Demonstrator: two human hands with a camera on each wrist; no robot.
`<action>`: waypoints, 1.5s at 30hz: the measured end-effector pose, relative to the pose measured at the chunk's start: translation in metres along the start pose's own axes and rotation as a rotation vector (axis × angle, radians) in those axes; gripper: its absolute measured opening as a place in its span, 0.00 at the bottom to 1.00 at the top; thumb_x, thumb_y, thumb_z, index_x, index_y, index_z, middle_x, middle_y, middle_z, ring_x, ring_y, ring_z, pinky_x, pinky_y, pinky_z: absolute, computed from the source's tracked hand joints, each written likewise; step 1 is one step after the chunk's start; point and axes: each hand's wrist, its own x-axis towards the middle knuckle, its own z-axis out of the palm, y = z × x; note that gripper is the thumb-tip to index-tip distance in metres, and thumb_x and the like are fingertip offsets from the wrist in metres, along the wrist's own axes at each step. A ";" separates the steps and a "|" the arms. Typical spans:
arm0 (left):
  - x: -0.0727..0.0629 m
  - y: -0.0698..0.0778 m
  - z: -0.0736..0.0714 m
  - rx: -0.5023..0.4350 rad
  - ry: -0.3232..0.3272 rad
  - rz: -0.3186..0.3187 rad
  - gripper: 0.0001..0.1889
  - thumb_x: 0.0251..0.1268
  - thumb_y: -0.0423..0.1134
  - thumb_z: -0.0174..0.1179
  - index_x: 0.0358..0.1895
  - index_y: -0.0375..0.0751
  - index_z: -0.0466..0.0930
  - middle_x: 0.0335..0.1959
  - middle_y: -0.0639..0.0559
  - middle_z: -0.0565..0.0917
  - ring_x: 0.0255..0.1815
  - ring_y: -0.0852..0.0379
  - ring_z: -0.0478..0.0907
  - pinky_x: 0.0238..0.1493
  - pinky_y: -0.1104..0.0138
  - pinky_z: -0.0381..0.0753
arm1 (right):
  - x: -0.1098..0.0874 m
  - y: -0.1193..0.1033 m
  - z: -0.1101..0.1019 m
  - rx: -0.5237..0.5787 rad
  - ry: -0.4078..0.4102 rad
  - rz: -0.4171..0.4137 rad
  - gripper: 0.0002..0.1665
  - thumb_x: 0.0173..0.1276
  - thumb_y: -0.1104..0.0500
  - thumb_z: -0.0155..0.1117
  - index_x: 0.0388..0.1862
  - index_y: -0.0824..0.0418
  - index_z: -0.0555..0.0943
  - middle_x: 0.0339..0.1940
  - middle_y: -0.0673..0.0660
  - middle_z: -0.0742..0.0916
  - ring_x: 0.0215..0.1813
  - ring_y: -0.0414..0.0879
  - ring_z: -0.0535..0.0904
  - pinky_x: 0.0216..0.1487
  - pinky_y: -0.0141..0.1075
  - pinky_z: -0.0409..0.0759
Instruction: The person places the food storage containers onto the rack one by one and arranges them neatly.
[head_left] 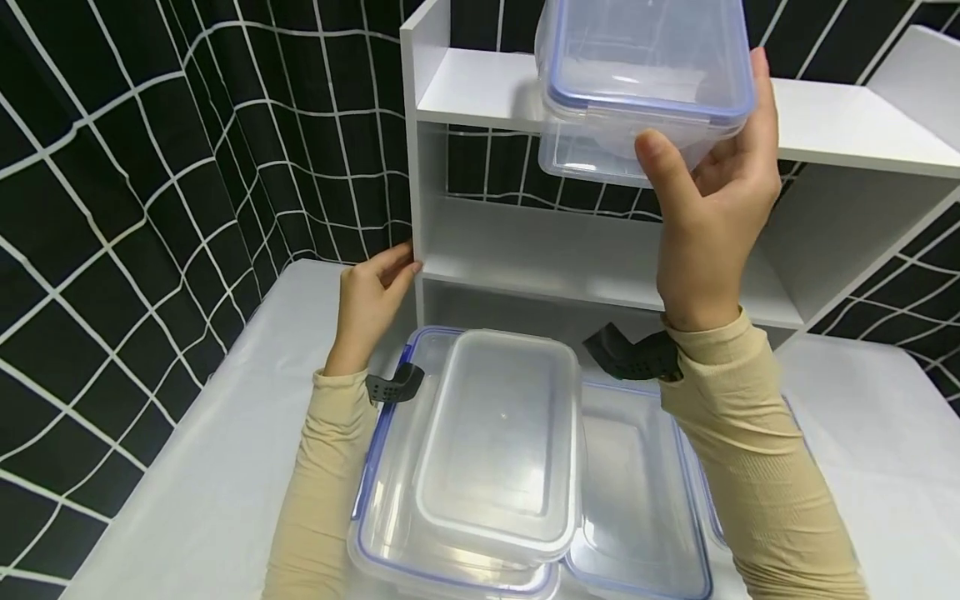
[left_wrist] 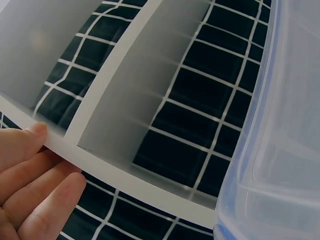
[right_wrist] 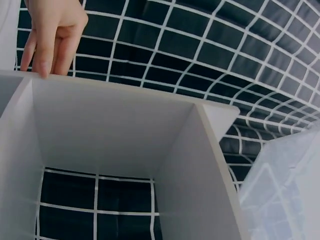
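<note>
My right hand (head_left: 716, 200) grips a clear plastic food container (head_left: 645, 50) with a blue-rimmed lid, thumb at its front and fingers along its right side. It is raised in front of the top board of a white shelf unit (head_left: 487, 87). At the right edge of the right wrist view, part of the container (right_wrist: 290, 190) shows as a pale, see-through shape. My left hand (head_left: 373, 300) pinches the front edge of the unit's left side panel (left_wrist: 120, 175), near the middle board. Its thumb lies on the edge, the other fingers on the outer side.
In front of the shelf unit, a white-lidded container (head_left: 502, 442) rests on a large blue-rimmed one (head_left: 390, 500). Another blue-rimmed container (head_left: 637, 492) lies to their right on the white table (head_left: 195, 483). Black cloth with a white grid (head_left: 112, 208) hangs around.
</note>
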 end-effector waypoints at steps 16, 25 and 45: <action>0.001 0.001 0.002 -0.015 -0.016 -0.018 0.14 0.61 0.30 0.63 0.49 0.27 0.81 0.43 0.36 0.83 0.42 0.46 0.83 0.43 0.60 0.84 | 0.028 -0.007 0.014 -0.439 -0.187 0.137 0.39 0.58 0.56 0.66 0.68 0.63 0.65 0.52 0.58 0.82 0.49 0.42 0.79 0.50 0.29 0.76; -0.002 0.001 0.005 -0.037 -0.018 -0.013 0.14 0.61 0.29 0.62 0.48 0.27 0.81 0.44 0.36 0.83 0.43 0.46 0.83 0.43 0.62 0.84 | 0.032 -0.009 0.008 -0.693 -0.251 0.099 0.40 0.60 0.51 0.67 0.69 0.62 0.65 0.61 0.57 0.79 0.61 0.42 0.74 0.62 0.32 0.70; 0.001 0.001 -0.001 -0.011 -0.019 -0.031 0.14 0.61 0.30 0.62 0.49 0.27 0.81 0.44 0.36 0.83 0.43 0.46 0.83 0.42 0.60 0.84 | 0.038 -0.009 0.028 -0.328 -0.214 0.135 0.30 0.59 0.70 0.66 0.61 0.74 0.71 0.59 0.65 0.79 0.64 0.43 0.71 0.63 0.28 0.68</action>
